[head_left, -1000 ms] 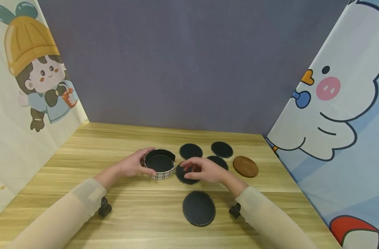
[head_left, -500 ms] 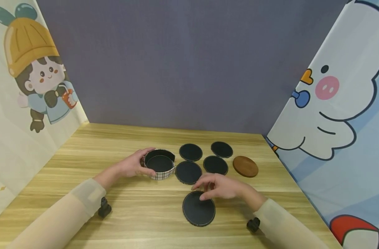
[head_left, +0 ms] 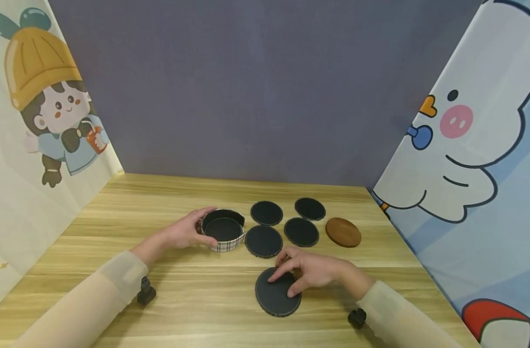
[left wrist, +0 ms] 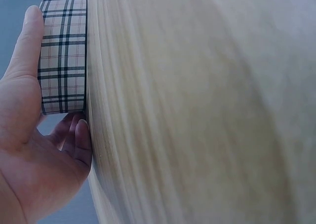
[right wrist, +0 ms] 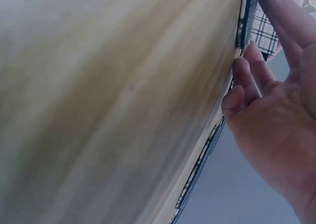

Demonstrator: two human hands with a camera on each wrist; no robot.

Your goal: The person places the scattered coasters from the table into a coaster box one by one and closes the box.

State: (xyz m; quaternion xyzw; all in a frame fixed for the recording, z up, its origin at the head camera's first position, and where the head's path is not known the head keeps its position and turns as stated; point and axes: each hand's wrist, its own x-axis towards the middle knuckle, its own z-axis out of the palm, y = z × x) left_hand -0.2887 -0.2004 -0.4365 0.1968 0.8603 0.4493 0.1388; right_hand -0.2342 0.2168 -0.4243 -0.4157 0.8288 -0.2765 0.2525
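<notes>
My left hand (head_left: pixel 187 231) holds a round coaster holder (head_left: pixel 228 245), its thumb along the near side and its fingers round the far left. The holder has a plaid outer wall (left wrist: pixel 62 56), a black inside and a gap on the right. Over the nearest round black coaster (head_left: pixel 275 298), which lies flat on the table, my right hand (head_left: pixel 315 268) has its thumb and index finger spread, fingertips right at the top face. In the right wrist view the other fingers of the right hand (right wrist: pixel 276 110) bend loosely beside the table.
Several more black coasters lie flat beyond the right hand, among them one (head_left: pixel 264 241) beside the holder and one (head_left: pixel 310 209) at the back. A brown wooden disc (head_left: pixel 343 232) lies at their right. A grey panel (head_left: pixel 247 96) closes off the table's (head_left: pixel 160 193) back.
My right hand has drawn back from the coaster beside the holder to the nearest one, its thumb and index finger now lower over it. The left hand and the holder have stayed put.
</notes>
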